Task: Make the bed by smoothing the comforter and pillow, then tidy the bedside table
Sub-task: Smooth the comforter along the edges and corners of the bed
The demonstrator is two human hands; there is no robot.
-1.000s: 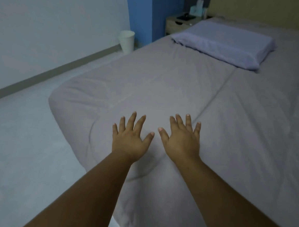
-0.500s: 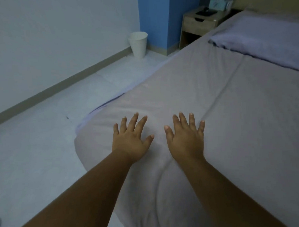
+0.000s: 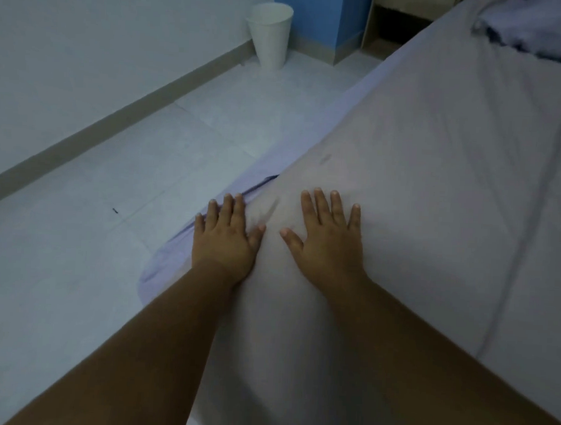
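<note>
One white bin (image 3: 271, 35) stands on the pale floor (image 3: 93, 268) by the wall, and a lavender sheet (image 3: 174, 259) shows under the edge of the grey comforter (image 3: 434, 187) that covers the bed. The left hand (image 3: 225, 242) lies flat at that edge, fingers straight and nearly together, and beside it the right hand (image 3: 327, 243) lies flat on the comforter with fingers spread. The pillow (image 3: 538, 30) lies at the top right corner

My bare left hand (image 3: 224, 242) and bare right hand (image 3: 328, 246) lie palm-down, close together, fingers (image 3: 322, 207) straight and splayed; my forearms (image 3: 427, 357) reach straight ahead.
</note>
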